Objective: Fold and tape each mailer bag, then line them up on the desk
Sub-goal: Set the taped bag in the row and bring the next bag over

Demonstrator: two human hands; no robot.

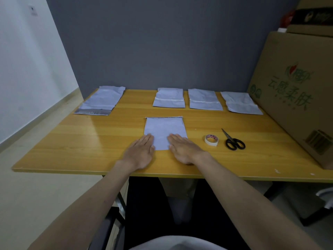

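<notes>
**Fold pressed flat, tape stage pending**

At inspection, the mailer bag in hand (pixel 164 131) lay flat near the front middle of the desk (pixel 72 141). The left hand (pixel 139 150) rested with straight fingers on the bag's near left corner; the right hand (pixel 183 148) lay likewise on its near right corner. Neither hand gripped anything; both pressed palm-down.

Three taped bags stood in a row along the back edge: one at centre (pixel 169 98), one beside it (pixel 204 100), one furthest right (pixel 240 103), each showing a white strip across it. An unfolded bag (pixel 100 101) lay at the back left, its grey seal strip exposed.

The tape roll (pixel 211 140) and scissors (pixel 233 140) lay just right of the right hand, untouched.

Judgement: the step appeared to be flattening the fold. To do it well, pressure should run outward along the crease, one hand keeping the bag pinned while the other fetches tape, lest the springy film reopen. Edges should sit square before taping.
</notes>
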